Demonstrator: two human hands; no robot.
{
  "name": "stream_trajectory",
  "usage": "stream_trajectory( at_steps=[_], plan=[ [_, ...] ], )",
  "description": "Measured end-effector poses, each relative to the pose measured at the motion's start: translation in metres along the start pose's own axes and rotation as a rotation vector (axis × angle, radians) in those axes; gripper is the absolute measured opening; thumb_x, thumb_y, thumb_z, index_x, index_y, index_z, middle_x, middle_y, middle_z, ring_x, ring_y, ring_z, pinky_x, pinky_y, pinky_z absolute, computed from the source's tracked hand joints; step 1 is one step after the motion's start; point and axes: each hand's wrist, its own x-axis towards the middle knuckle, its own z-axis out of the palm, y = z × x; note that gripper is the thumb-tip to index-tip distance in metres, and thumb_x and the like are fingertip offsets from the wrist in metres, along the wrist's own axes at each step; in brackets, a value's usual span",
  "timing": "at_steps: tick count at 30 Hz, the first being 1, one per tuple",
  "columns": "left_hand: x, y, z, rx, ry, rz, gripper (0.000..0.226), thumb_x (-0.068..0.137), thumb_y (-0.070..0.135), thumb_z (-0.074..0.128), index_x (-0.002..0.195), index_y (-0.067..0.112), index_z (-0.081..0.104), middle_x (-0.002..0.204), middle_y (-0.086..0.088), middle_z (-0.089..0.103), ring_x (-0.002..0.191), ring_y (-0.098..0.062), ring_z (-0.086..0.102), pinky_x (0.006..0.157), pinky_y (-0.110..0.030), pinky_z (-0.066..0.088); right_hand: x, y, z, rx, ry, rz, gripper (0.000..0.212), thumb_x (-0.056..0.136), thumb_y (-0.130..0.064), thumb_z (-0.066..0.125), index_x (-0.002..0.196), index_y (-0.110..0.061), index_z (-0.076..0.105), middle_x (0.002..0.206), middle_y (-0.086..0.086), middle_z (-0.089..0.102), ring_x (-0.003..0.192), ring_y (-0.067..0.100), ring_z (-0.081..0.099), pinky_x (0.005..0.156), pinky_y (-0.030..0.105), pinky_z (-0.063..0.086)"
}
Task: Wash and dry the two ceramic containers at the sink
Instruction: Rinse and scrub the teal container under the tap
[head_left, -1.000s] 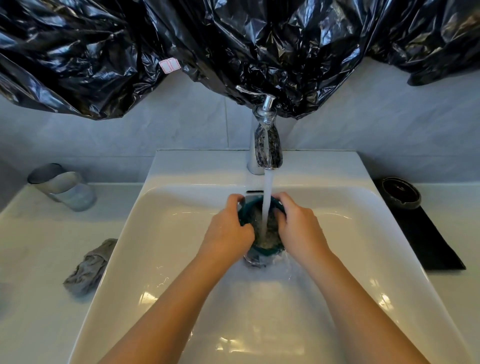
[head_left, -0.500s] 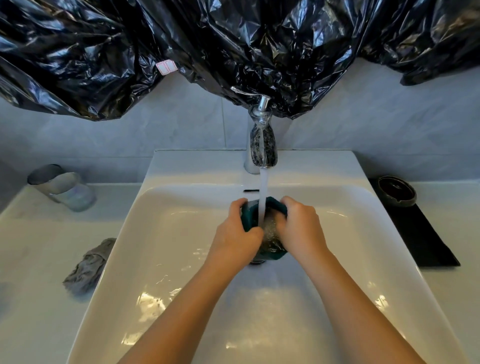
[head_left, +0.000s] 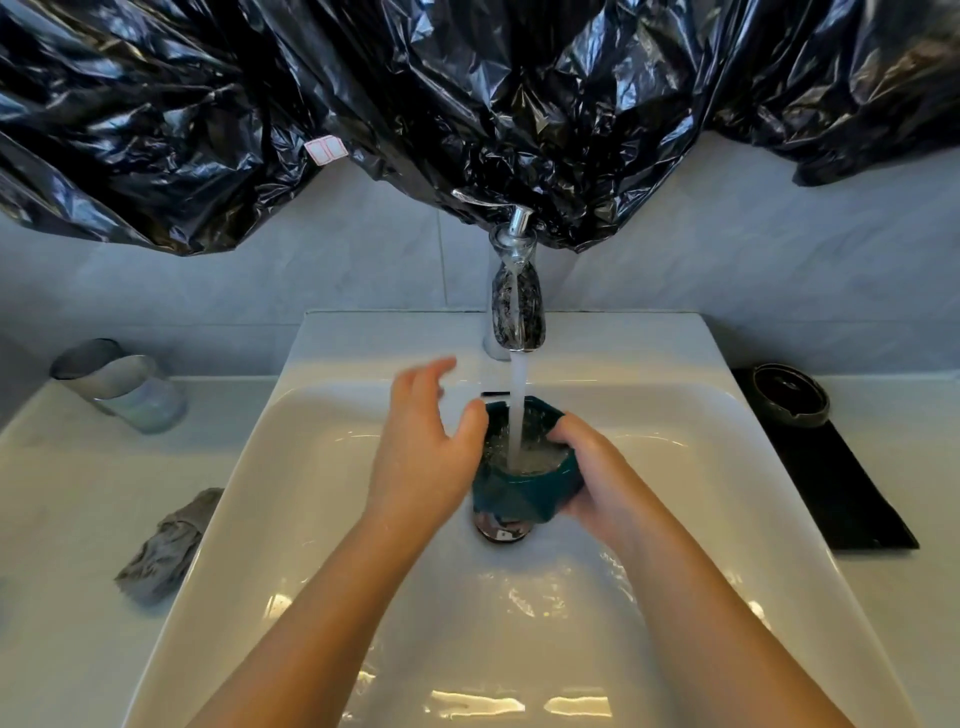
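The left hand (head_left: 421, 457) has let go of the teal cup (head_left: 519, 493) and is spread open beside it. The right hand (head_left: 597, 478) still grips it under the running water (head_left: 518, 405).

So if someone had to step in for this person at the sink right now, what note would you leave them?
Left hand: open, fingers spread, just beside the teal ceramic container; it is blurred, so contact is unclear.
Right hand: grips the container's side, holding it upright in the sink under the running tap; it is full of water.
Dark round dish, probably the second container: on the black cloth on the right counter, untouched.
Grey rag: crumpled on the left counter.
Done: the teal container is being rinsed.
Left: finish it, wash the dish, turn off the tap, dry both.
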Motion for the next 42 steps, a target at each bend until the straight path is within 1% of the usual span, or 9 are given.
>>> stream_trajectory(
  at_steps=[4,7,12,17,21,26,31,36,42],
  plan=[
    [0.024,0.037,-0.019,0.009,0.173,0.318,0.065,0.089,0.010,0.049,0.148,0.022,0.026,0.156,0.006,0.022,0.140,-0.001,0.021,0.110,-0.012,0.023,-0.004,-0.003,0.004,0.074,-0.062,0.061,0.030,0.090,-0.014,0.048,0.117,-0.008,0.062,0.114,0.020,0.069,0.111,0.033,0.063,0.094,0.044,0.053],
    [0.041,0.051,-0.025,0.124,0.180,0.446,0.071,0.087,0.003,0.045,0.151,0.021,0.020,0.161,0.008,0.010,0.128,0.026,0.002,0.088,0.011,0.012,0.002,-0.007,0.013,0.030,0.085,0.020,0.030,0.090,-0.013,0.051,0.118,-0.010,0.060,0.111,0.019,0.067,0.103,0.032,0.062,0.077,0.040,0.057],
    [0.051,0.052,-0.028,0.268,0.303,0.504,0.060,0.084,0.006,0.048,0.142,0.017,0.038,0.152,0.003,0.032,0.135,-0.008,0.033,0.101,-0.027,0.039,0.004,0.002,0.010,0.001,0.092,-0.010,0.030,0.088,-0.007,0.048,0.112,-0.014,0.065,0.117,0.020,0.064,0.106,0.032,0.059,0.076,0.039,0.055],
    [0.043,0.024,-0.029,0.279,0.337,0.542,0.052,0.081,0.004,0.051,0.132,0.013,0.045,0.141,-0.002,0.044,0.122,-0.015,0.046,0.088,-0.026,0.047,0.002,0.009,0.004,0.026,0.072,-0.134,0.029,0.089,-0.007,0.047,0.107,-0.017,0.067,0.107,0.015,0.068,0.101,0.029,0.062,0.076,0.039,0.051],
    [0.012,-0.009,-0.009,-0.081,0.127,0.138,0.059,0.096,0.023,0.049,0.148,0.027,0.021,0.154,0.007,0.025,0.130,-0.011,0.042,0.103,-0.029,0.038,0.004,0.011,0.008,0.043,0.144,-0.222,0.031,0.091,-0.006,0.047,0.107,-0.023,0.067,0.112,0.013,0.068,0.101,0.027,0.063,0.073,0.034,0.052],
    [-0.007,-0.027,0.016,-0.553,-0.463,-0.512,0.044,0.096,0.044,0.046,0.128,0.014,0.045,0.112,-0.015,0.065,0.071,-0.028,0.070,0.064,-0.041,0.059,0.005,0.018,0.011,0.050,0.163,-0.339,0.035,0.085,-0.013,0.055,0.117,-0.026,0.061,0.114,0.005,0.068,0.103,0.022,0.065,0.074,0.034,0.054],
    [-0.008,-0.034,0.025,-0.515,-0.253,-0.371,0.028,0.097,0.008,0.044,0.123,0.017,0.044,0.109,-0.010,0.061,0.074,-0.021,0.070,0.061,-0.037,0.061,0.006,0.020,0.011,-0.089,0.086,-0.379,0.042,0.091,0.001,0.044,0.124,-0.024,0.052,0.112,-0.001,0.063,0.099,0.013,0.063,0.068,0.023,0.058],
    [-0.013,-0.044,0.024,-0.342,-0.201,-0.029,0.054,0.091,-0.003,0.046,0.124,0.037,0.034,0.113,0.019,0.053,0.105,-0.006,0.059,0.085,-0.022,0.055,0.012,0.028,0.009,-0.340,0.075,-0.446,0.046,0.096,-0.005,0.038,0.125,-0.040,0.046,0.115,-0.010,0.059,0.108,0.025,0.064,0.080,0.051,0.060],
    [-0.012,-0.048,0.028,-0.434,-0.067,0.035,0.072,0.081,-0.019,0.051,0.116,0.043,0.042,0.118,0.016,0.052,0.108,-0.008,0.056,0.086,-0.019,0.051,0.008,0.031,0.008,-0.370,0.086,-0.736,0.050,0.093,0.012,0.050,0.117,-0.031,0.046,0.104,-0.024,0.060,0.097,-0.003,0.062,0.072,0.011,0.052]
  ],
)
